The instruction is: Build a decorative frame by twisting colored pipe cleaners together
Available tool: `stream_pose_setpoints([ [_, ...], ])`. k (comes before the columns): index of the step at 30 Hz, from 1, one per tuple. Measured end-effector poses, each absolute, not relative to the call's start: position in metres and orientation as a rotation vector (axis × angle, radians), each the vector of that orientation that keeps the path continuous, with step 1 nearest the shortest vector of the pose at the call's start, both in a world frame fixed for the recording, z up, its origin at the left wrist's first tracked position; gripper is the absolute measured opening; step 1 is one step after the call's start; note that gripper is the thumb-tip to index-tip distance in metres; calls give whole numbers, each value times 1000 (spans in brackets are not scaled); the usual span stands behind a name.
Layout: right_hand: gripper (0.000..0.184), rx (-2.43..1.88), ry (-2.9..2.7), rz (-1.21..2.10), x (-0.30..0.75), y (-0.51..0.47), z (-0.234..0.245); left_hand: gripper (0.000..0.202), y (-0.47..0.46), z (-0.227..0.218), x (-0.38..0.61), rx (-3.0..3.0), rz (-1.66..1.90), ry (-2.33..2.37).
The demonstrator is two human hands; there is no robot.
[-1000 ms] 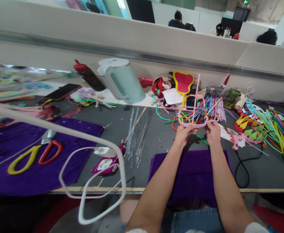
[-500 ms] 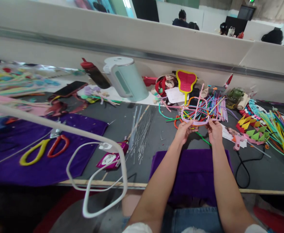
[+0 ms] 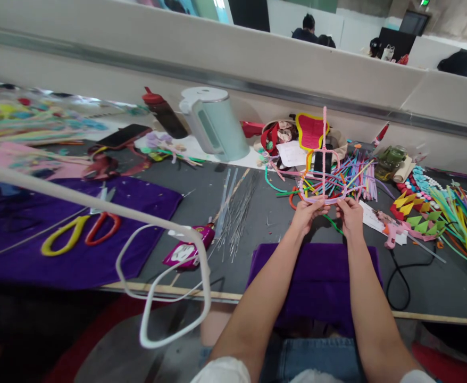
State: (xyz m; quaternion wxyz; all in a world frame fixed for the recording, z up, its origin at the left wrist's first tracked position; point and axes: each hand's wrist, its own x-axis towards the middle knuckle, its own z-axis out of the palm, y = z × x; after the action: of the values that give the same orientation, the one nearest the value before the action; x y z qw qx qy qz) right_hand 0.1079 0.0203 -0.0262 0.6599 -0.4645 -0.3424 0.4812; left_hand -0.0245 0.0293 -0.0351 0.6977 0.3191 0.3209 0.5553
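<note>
Between both hands is a shape bent from pink and lilac pipe cleaners [image 3: 324, 133]: a rounded lilac loop with a long pink stem standing upright above it. My left hand [image 3: 308, 214] pinches the loop's near edge, close to the foot of the stem. At the right end of that edge, my right hand [image 3: 350, 214] grips with thumb and fingers. The fingertips partly cover the near edge. Just behind, a pile of loose coloured pipe cleaners [image 3: 367, 178] lies on the dark table, and a folded purple cloth [image 3: 317, 260] rests below my wrists.
A pale blue kettle [image 3: 217, 125] and a dark bottle with a red lid [image 3: 165, 114] stand at the back. Scissors [image 3: 101, 226] lie on purple fabric at left. A white bent stand [image 3: 177, 229] juts across the left. A pink glue gun [image 3: 393, 231] sits right, its black cord looping forward.
The pipe cleaner shape has turned, so its pink stem now rises straighter and higher. My left hand has shifted inward along the loop's edge. The whole view has moved slightly.
</note>
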Motion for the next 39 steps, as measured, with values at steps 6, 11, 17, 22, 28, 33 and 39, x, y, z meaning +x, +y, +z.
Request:
stream_pose_setpoints([
  [6,29,-1044,-754,1105,110,22,-27,37,32,-40,-23,704,1223,748],
  [11,32,-1056,-718,1043,112,24,-28,37,34,-44,-23,711,1217,750],
  [17,30,-1043,-665,1028,112,25,-31,32,34,-46,-20,665,1197,750],
  [22,30,-1032,-668,1146,114,26,-32,29,35,-46,-21,627,1173,691],
  [28,29,-1050,-705,1088,116,26,-33,33,42,-49,-29,565,1175,644],
  [33,27,-1012,-677,1128,119,28,-35,32,45,-50,-33,469,1139,524],
  [39,25,-957,-580,1184,122,31,-39,31,41,-50,-29,495,1149,464],
])
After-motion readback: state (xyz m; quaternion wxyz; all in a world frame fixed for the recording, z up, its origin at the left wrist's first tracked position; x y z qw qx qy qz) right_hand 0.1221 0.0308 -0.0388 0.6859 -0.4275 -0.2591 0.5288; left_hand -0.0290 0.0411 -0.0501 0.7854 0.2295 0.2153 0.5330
